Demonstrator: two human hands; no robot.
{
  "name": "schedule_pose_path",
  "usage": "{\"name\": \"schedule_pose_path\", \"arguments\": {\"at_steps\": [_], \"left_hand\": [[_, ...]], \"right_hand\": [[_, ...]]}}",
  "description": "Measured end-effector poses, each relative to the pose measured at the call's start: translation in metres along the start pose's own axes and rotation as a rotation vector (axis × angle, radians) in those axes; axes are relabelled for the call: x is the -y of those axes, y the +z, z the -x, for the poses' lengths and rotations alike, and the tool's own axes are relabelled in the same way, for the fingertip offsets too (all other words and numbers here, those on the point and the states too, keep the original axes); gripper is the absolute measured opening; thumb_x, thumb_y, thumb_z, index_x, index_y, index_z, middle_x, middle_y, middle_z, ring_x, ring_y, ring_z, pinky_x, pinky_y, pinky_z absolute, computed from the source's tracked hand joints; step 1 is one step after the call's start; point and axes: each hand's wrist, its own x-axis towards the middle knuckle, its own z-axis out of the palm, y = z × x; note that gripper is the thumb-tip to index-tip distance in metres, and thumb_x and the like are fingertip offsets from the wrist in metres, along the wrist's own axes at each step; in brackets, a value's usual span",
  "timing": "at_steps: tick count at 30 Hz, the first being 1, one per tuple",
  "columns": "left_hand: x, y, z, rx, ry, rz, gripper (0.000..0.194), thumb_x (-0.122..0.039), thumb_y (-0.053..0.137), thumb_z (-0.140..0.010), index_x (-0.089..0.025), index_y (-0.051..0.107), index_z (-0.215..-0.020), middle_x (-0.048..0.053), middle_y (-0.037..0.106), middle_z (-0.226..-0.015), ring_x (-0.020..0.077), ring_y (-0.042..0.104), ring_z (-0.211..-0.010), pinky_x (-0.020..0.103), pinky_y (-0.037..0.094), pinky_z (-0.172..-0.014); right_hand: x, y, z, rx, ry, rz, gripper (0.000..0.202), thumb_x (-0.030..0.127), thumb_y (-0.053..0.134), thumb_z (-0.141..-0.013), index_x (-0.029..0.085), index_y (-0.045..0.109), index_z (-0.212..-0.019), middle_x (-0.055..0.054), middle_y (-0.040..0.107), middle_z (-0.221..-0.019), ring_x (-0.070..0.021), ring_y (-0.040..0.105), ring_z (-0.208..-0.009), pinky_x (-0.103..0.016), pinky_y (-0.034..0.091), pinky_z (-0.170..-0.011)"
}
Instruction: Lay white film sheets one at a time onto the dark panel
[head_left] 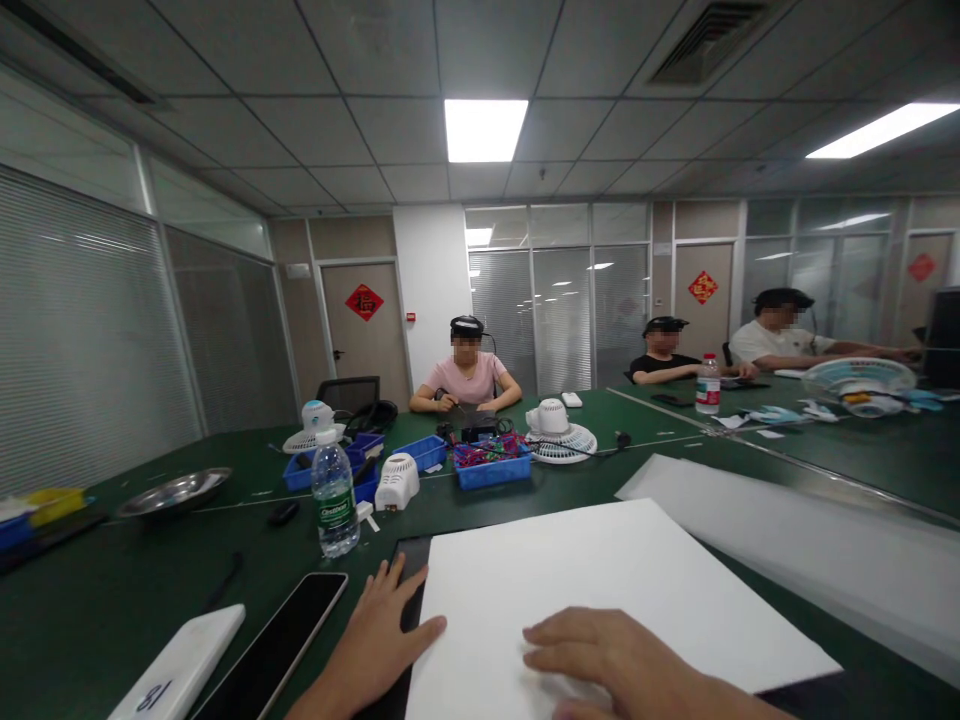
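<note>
A large white sheet (555, 560) lies on a black board (414, 552) at the front of the green table. My left hand (379, 635) rests at the sheet's left edge, fingers spread over the board and the thumb on the paper; it holds nothing. Over the lower middle of the sheet is my right hand (607, 660), palm down, fingers apart and nothing in them. Whether its fingertips touch the paper I cannot tell. To the left of my left hand lie a black phone (277, 645) and a white device marked 81 (184, 665).
A water bottle (335, 500) stands beyond my left hand, near a white fan housing (397, 482) and a blue bin of wires (493, 472). A metal tray (176, 492) sits left. Translucent sheeting (787, 550) lies right. Several people sit across the table.
</note>
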Motion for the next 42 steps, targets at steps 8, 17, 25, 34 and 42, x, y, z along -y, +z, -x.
{"name": "schedule_pose_path", "arguments": {"at_steps": [8,17,25,34,42], "left_hand": [[-0.011,0.001,-0.002,0.069,0.039,-0.001,0.062,-0.030,0.053,-0.081,-0.030,0.051,-0.143,0.004,0.022,-0.163,0.0339,0.010,-0.151,0.060,0.015,-0.123],[-0.007,0.009,-0.007,0.032,0.031,-0.041,0.066,-0.053,0.041,-0.090,-0.017,0.050,-0.144,0.011,0.030,-0.163,0.0306,0.021,-0.152,0.053,0.015,-0.125],[0.000,0.018,-0.009,0.014,0.049,-0.047,0.067,-0.050,0.041,-0.091,-0.014,0.045,-0.147,0.013,0.027,-0.164,0.0286,0.020,-0.153,0.052,0.011,-0.126],[0.000,0.024,-0.009,-0.011,0.000,0.042,0.071,-0.062,0.030,-0.094,-0.017,0.048,-0.145,0.011,0.030,-0.164,0.0264,0.019,-0.153,0.051,0.009,-0.126],[0.004,0.030,-0.014,-0.028,0.035,0.004,0.073,-0.060,0.045,-0.089,-0.017,0.044,-0.148,0.012,0.027,-0.164,0.0292,0.019,-0.153,0.054,0.009,-0.126]], "right_hand": [[-0.162,-0.060,0.083,-0.072,0.879,0.562,0.053,0.036,0.050,-0.094,0.016,0.052,-0.143,-0.018,0.033,-0.159,-0.0333,0.029,-0.147,-0.055,0.023,-0.118],[-0.212,-0.091,0.153,0.060,1.240,0.568,0.037,0.046,0.052,-0.099,0.016,0.064,-0.117,-0.009,0.068,-0.113,-0.0219,0.065,-0.102,-0.045,0.053,-0.090],[-0.166,-0.086,0.102,-0.027,1.127,0.724,0.026,0.033,0.048,-0.100,0.013,0.065,-0.101,-0.010,0.070,-0.094,-0.0206,0.067,-0.085,-0.039,0.052,-0.077],[-0.034,-0.025,0.021,0.080,0.514,0.558,0.028,0.033,0.040,-0.098,0.023,0.066,-0.094,-0.003,0.074,-0.085,-0.0196,0.069,-0.076,-0.030,0.044,-0.066],[-0.001,-0.011,0.023,0.075,0.262,0.135,0.046,0.047,0.048,-0.095,0.023,0.058,-0.133,-0.008,0.064,-0.134,-0.0287,0.060,-0.119,-0.044,0.045,-0.101]]}}
